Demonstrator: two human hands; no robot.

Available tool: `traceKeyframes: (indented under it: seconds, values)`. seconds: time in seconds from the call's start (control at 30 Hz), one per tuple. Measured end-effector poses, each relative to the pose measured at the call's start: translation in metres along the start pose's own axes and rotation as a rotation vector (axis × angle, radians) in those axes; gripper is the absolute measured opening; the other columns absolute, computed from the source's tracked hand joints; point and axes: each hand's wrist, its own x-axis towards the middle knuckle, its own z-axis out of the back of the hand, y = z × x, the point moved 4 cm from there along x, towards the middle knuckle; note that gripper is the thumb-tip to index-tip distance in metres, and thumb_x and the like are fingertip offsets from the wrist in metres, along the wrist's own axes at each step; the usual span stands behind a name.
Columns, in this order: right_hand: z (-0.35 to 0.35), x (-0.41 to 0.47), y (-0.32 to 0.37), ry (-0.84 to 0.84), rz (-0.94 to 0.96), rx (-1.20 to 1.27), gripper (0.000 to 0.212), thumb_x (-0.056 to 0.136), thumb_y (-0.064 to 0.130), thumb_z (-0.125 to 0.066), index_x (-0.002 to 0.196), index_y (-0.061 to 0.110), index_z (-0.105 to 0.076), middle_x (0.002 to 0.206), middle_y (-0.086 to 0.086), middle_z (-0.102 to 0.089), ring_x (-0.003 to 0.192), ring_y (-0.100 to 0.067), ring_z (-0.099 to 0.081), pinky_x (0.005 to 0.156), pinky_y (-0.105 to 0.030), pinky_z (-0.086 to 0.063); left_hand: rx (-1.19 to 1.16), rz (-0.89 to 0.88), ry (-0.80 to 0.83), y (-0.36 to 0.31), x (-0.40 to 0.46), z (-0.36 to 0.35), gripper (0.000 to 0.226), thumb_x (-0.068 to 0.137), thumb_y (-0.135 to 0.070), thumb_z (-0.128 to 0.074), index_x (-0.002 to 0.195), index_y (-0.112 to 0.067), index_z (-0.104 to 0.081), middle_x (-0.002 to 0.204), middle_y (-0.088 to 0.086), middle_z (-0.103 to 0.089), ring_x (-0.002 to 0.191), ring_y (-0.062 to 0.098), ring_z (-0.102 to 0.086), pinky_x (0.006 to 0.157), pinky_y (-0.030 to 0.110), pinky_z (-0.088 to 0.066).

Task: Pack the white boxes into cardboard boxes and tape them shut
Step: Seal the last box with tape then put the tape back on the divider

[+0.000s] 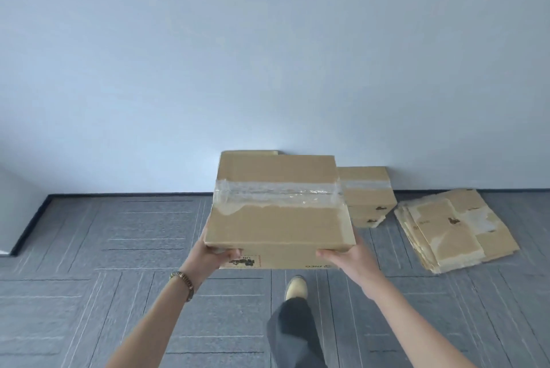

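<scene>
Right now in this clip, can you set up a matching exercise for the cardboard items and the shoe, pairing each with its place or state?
1. taped brown cardboard box
2. stacked sealed cardboard boxes
3. pile of flattened cardboard sheets
4. beige shoe

A. flat on the carpet, far right
B. against the wall
C. held in both hands
D. stepping forward below the held box

Pairs: 1-C, 2-B, 3-A, 4-D
</scene>
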Motion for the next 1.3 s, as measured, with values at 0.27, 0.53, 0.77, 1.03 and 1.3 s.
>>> traceKeyframes:
  seconds: [0.27, 0.53, 0.77, 1.03, 1.3]
  values:
    - [-0.038, 0.184, 0.079, 0.136, 0.068, -0.01, 0.098, 0.067, 0.03, -0.091, 0.136, 0.051, -0.024, 0.11, 0.013, -0.07, 0.099, -0.003, -0.066, 0.069, -0.009, -0.047, -0.046, 0.065, -0.136, -0.047, 0.147, 0.063, 0.072, 0.072, 0.017, -0.077, 0.134, -0.008, -0.05, 0.115, 0.014, -0.068, 0.107, 0.024, -0.063, 0.063, 0.018, -0.056]
    - [-0.083, 0.319, 0.089, 0.173, -0.018, -0.048, 0.085, 0.065, 0.033, -0.091, 0.137, 0.035, -0.046, 0.103, 0.016, -0.073, 0.086, 0.002, -0.068, 0.068, -0.013, -0.051, -0.064, 0.132, -0.176, -0.048, 0.272, 0.115, 0.071, 0.071, 0.014, -0.079, 0.133, -0.007, -0.052, 0.108, 0.007, -0.069, 0.094, 0.014, -0.063, 0.062, 0.017, -0.056]
    - [-0.128, 0.395, 0.066, 0.143, -0.064, -0.059, 0.076, 0.074, 0.02, -0.086, 0.141, 0.008, -0.052, 0.081, 0.022, -0.068, 0.061, 0.015, -0.062, 0.053, -0.003, -0.043, -0.075, 0.111, -0.173, -0.013, 0.351, 0.146, 0.06, 0.074, 0.013, -0.077, 0.126, -0.008, -0.057, 0.107, 0.006, -0.07, 0.094, 0.007, -0.066, 0.065, 0.016, -0.056]
    - [-0.162, 0.445, 0.014, 0.067, -0.043, -0.065, 0.079, 0.068, 0.025, -0.088, 0.139, 0.012, -0.055, 0.109, 0.015, -0.068, 0.084, 0.022, -0.06, 0.066, 0.002, -0.043, -0.108, 0.035, -0.121, 0.038, 0.435, 0.157, 0.078, 0.067, 0.015, -0.08, 0.134, -0.011, -0.051, 0.118, 0.007, -0.068, 0.112, 0.018, -0.064, 0.073, 0.022, -0.058]
    - [-0.185, 0.496, -0.043, 0.039, -0.135, -0.139, 0.065, 0.071, 0.035, -0.085, 0.125, 0.007, -0.064, 0.07, 0.026, -0.065, 0.061, 0.018, -0.059, 0.055, 0.002, -0.039, -0.035, 0.014, -0.069, 0.098, 0.507, 0.152, 0.084, 0.064, 0.003, -0.088, 0.136, -0.015, -0.05, 0.118, 0.001, -0.07, 0.114, 0.016, -0.064, 0.096, 0.037, -0.055]
